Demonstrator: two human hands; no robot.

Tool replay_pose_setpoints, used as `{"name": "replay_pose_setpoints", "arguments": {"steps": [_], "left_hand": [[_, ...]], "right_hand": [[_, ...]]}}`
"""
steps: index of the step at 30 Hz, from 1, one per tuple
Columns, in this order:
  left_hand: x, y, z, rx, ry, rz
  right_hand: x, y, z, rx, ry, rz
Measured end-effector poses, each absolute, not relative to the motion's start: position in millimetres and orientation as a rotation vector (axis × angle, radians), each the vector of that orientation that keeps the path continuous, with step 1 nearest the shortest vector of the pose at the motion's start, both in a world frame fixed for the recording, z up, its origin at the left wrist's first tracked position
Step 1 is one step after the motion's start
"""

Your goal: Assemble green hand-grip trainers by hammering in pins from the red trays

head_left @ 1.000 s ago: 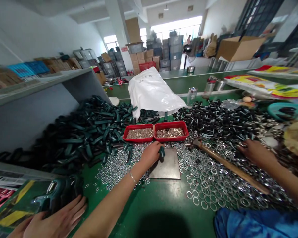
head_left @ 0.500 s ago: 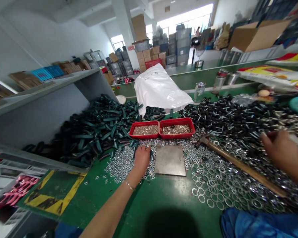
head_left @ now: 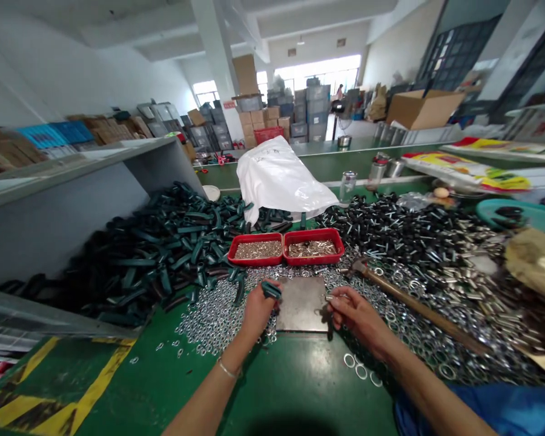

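Observation:
My left hand [head_left: 256, 307] is closed round a dark green handle piece [head_left: 271, 290] at the left edge of a flat square metal plate [head_left: 302, 306]. Over the plate's right edge, my right hand [head_left: 355, 312] pinches a small silver metal part [head_left: 329, 297], too small to name surely. Small shiny nut-like rings [head_left: 213, 318] lie heaped beside my left hand. Behind the plate stand two red trays, the left one [head_left: 255, 263] with tiny metal bits and the right one [head_left: 313, 259] with short pins. A wooden-handled hammer [head_left: 418, 303] lies right of my right hand.
Many dark green handles [head_left: 163, 242] pile up at left beside a grey shelf [head_left: 131, 175]. A white sack [head_left: 281, 175] stands behind the trays. Black-headed screws [head_left: 390, 227] and larger metal rings [head_left: 361, 370] spread at right, near a teal basin [head_left: 536, 215]. Blue cloth [head_left: 481, 406] sits at lower right.
My right hand has come from the far right to the plate with a small metal part. My left hand has lifted a green handle to the plate's edge. The view has turned rightward.

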State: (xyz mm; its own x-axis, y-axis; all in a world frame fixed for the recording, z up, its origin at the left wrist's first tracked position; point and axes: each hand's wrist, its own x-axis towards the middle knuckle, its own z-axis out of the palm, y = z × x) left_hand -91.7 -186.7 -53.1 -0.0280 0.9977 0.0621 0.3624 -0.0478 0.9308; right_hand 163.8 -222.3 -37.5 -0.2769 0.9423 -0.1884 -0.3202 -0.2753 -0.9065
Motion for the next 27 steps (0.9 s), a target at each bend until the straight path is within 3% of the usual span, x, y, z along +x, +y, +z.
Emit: {"name": "replay_pose_setpoints", "arguments": {"steps": [6, 16, 27], "left_hand": [[-31, -215, -45, 1.069, 1.090, 1.022], [-23, -214, -47, 0.766, 1.044, 1.077], [-14, -159, -31, 0.727, 0.937, 1.104]], "right_hand": [[146, -214, -27, -0.915, -0.916, 1.804], [149, -208, -40, -0.962, -1.029, 1.752], [148, -140, -34, -0.953, -1.152, 1.677]]}}
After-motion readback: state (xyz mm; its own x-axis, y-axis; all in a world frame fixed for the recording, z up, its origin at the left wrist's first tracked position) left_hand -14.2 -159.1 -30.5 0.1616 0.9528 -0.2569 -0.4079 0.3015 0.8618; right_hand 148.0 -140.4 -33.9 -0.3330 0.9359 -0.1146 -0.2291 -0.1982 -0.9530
